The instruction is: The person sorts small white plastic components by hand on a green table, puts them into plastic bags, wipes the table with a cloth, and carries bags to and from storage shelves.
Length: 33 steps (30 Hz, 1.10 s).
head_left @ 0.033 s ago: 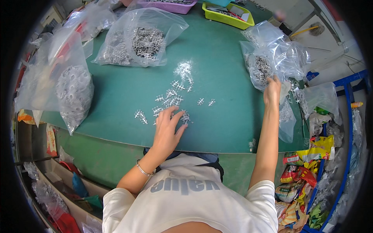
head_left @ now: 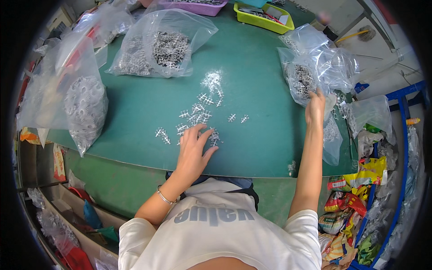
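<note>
Beneath and beyond the left hand [head_left: 192, 148], its fingers loosely spread, spiky, branched silvery pieces [head_left: 198, 114] lie on the smooth green tabletop [head_left: 256, 146]. At the right hand [head_left: 315, 109] sits a crinkled, clear plastic bag [head_left: 288, 74] of grey parts [head_left: 303, 78]; whether that hand pinches anything, I cannot tell.
</note>
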Motion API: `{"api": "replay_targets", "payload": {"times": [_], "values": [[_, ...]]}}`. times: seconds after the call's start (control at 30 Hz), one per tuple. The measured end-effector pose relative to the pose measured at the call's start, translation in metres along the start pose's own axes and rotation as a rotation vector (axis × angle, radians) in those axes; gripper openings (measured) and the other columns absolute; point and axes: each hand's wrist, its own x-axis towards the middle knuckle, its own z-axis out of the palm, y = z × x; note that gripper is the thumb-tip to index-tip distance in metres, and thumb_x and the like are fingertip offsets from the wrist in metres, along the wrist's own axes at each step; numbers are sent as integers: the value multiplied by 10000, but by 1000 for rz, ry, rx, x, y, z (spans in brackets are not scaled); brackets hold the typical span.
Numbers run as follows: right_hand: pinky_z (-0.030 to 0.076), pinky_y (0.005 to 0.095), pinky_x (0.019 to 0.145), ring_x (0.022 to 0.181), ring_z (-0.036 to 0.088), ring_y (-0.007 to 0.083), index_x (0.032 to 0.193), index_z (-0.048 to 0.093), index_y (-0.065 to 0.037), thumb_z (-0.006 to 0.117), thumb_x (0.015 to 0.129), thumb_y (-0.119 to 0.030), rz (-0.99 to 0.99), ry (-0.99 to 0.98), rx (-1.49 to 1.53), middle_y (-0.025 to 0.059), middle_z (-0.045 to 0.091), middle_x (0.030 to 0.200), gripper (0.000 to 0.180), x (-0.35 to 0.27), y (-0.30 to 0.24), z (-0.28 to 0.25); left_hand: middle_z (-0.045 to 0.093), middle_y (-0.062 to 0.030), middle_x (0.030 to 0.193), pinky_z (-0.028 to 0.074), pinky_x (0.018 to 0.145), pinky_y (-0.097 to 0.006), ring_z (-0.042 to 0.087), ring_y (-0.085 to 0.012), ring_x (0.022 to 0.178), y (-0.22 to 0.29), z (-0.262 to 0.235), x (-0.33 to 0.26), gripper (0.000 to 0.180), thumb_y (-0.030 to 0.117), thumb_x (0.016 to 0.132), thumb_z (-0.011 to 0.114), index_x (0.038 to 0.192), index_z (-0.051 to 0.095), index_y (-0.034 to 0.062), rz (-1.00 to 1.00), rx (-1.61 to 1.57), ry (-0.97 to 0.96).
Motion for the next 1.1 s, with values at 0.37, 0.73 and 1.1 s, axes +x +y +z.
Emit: {"api": "replay_targets", "payload": {"times": [0.37, 0.73, 1.1], "values": [[328, 362, 909, 1045, 404, 313, 1143, 437, -1, 618, 716, -157, -510, -737, -811, 169, 450, 1114, 490, -100, 6, 21, 455, -109, 1057, 325, 805, -364, 427, -268, 972, -6, 3, -1, 410, 82, 659, 648, 1041, 506, 40, 102, 123, -105], [418, 325, 751, 895, 502, 279, 898, 558, 8, 607, 682, -13, -633, -768, -640, 102, 543, 910, 222, -127, 35, 50, 439, -93, 1140, 317, 824, -381, 408, -283, 1015, 3, 6, 5, 375, 79, 693, 610, 1052, 508, 56, 130, 146, -106], [437, 266, 650, 746, 547, 171, 1012, 516, 12, 469, 865, -257, 647, -696, 517, 96, 549, 927, 310, -107, 18, 36, 509, -106, 1041, 363, 804, -326, 479, -266, 943, -16, 23, 7, 284, -41, 720, 526, 997, 526, 19, 181, -162, 9]]}}
